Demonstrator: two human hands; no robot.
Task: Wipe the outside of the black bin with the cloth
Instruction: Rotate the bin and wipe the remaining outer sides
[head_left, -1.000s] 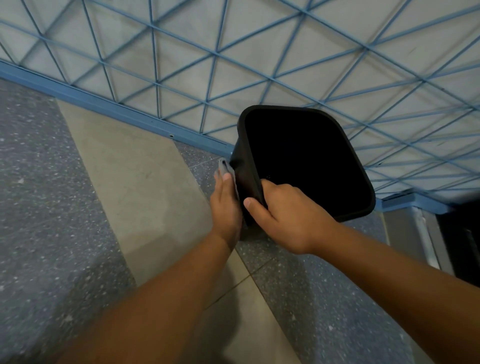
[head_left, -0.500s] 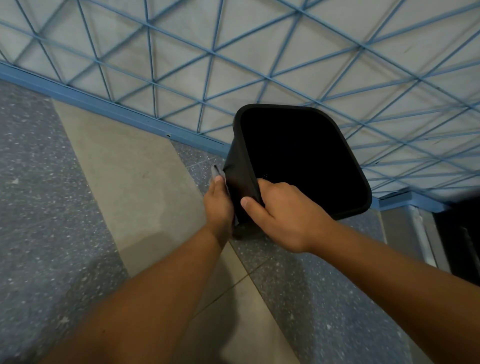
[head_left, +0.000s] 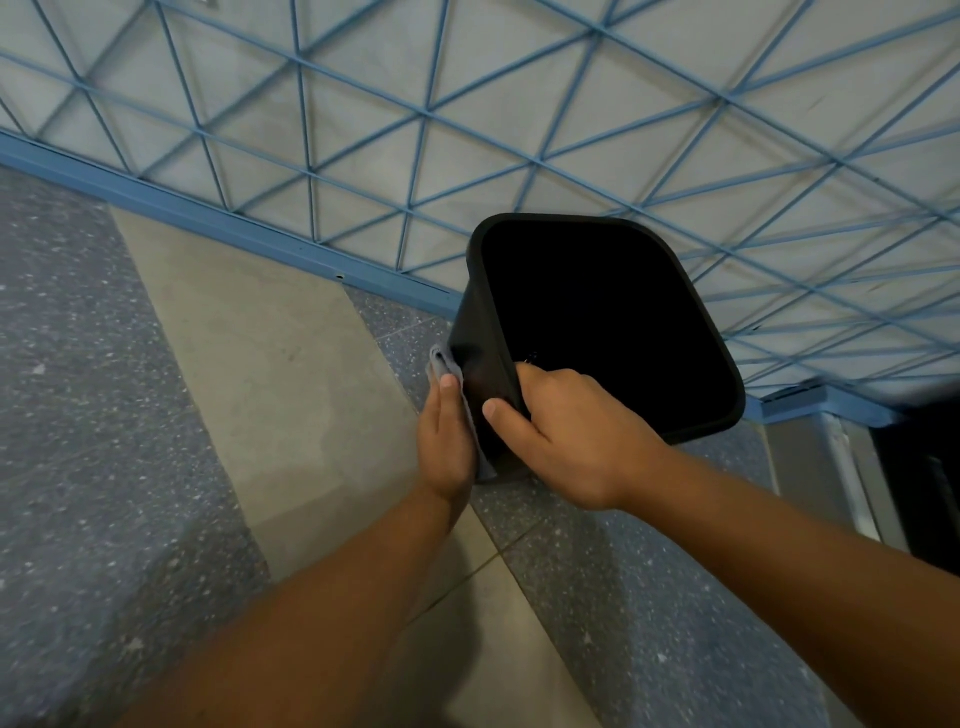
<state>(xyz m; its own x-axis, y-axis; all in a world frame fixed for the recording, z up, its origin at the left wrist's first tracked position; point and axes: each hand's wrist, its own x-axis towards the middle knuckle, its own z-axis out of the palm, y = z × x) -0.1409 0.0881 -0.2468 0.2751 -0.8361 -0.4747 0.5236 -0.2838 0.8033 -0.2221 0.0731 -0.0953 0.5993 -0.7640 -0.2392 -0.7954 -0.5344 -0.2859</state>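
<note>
A black bin with a rounded square mouth is held off the floor, tilted with its opening toward me. My right hand grips the near rim, thumb on the outer wall and fingers hidden inside. My left hand lies flat with straight fingers, pressing a grey cloth against the bin's left outer wall. Only the cloth's upper edge and a strip beside my palm show.
A grey wall with a blue diagonal lattice and a blue skirting strip stands just behind the bin. Below is speckled grey and beige tiled floor. A dark opening with a metal frame is at the right.
My left hand with the cloth slid down the bin's left wall and back up a little. The bin stays in my right hand's grip, its tilt shifting slightly.
</note>
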